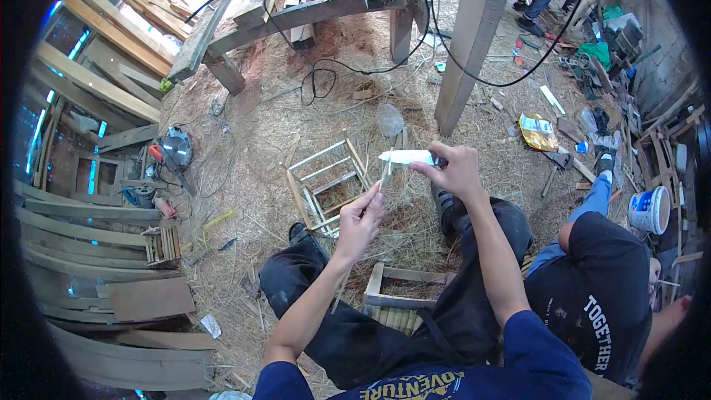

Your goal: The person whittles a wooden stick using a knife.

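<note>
White-bladed knife [406, 157]: handle clenched in our right hand [457, 170], tip pointing left. Thin strip [386, 173]: pinched in our left hand [361, 221], running up to blade; we cannot confirm contact. Both held mid-scene, above straw-strewn ground [252, 141]. Slatted wooden frame [298, 198] lies just beyond left hand. Circular saw [177, 150] sits left; white bucket [649, 210] right, near person in black shirt [592, 281].
</note>
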The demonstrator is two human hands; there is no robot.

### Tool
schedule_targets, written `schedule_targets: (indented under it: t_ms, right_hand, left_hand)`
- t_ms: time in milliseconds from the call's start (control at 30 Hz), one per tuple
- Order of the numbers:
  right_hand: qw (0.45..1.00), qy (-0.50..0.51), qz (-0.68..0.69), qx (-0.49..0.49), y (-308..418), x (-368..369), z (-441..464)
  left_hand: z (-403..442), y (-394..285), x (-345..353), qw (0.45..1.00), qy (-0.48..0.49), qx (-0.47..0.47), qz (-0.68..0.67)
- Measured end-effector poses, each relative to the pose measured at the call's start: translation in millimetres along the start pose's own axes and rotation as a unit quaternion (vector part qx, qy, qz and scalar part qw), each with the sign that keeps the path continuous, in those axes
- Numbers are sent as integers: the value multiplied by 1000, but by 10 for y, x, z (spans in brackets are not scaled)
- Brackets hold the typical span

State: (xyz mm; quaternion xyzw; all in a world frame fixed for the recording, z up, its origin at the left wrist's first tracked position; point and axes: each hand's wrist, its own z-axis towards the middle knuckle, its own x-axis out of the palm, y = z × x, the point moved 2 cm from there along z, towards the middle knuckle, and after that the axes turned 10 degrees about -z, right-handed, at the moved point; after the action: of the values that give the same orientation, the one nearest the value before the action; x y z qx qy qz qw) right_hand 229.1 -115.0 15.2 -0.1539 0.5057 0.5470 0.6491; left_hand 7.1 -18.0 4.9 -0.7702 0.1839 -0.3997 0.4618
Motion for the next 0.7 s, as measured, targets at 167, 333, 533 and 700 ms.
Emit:
schedule_targets:
  t_ms: [167, 333, 533, 700]
  right_hand:
    - [996, 55, 52, -46, 264, 53, -102]
    - [996, 38, 18, -80, 233, 95, 33]
    - [998, 21, -22, -59, 348, 48, -35]
    - [999, -30, 4, -26, 100, 29, 7]
  left_hand:
    - [21, 86, -81, 1000, 9, -3, 26]
    - [-16, 170, -113, 1000, 6, -14, 12]
    - [-7, 178, -153, 1000, 11, -6, -13]
    - [-52, 118, -110, 1000, 13, -7, -4]
